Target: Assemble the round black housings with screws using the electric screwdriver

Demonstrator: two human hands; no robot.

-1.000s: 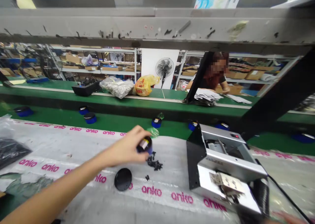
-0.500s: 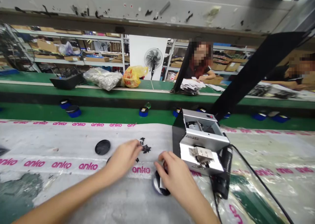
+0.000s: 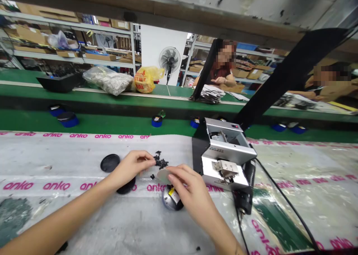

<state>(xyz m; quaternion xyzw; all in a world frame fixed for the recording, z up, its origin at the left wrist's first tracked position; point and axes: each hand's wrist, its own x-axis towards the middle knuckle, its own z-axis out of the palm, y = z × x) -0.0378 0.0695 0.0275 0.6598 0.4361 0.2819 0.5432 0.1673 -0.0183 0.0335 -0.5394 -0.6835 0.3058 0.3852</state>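
My left hand (image 3: 133, 166) is closed in a pinch at the edge of a pile of small black parts (image 3: 161, 161); whatever sits between its fingertips is too small to make out. My right hand (image 3: 186, 182) grips a thin, pale round disc (image 3: 163, 176) by its edge, tilted. Below the disc lies a round housing (image 3: 167, 201) with a yellow and silver piece inside, partly covered by my right hand. One black round cover (image 3: 110, 162) rests left of the pile. Under my left wrist, another dark round piece (image 3: 126, 187) is partly hidden.
A silver and black machine (image 3: 228, 150) stands right of my hands, with a black electric screwdriver (image 3: 244, 201) and cable beside it. Several blue round units (image 3: 157, 121) sit on the green belt behind. Across the line, people sit near stacked papers (image 3: 211, 93).
My right hand has risen from the round housing and now holds the pale disc, leaving the yellow piece visible. My left hand stays by the black parts. The camera view has shifted.
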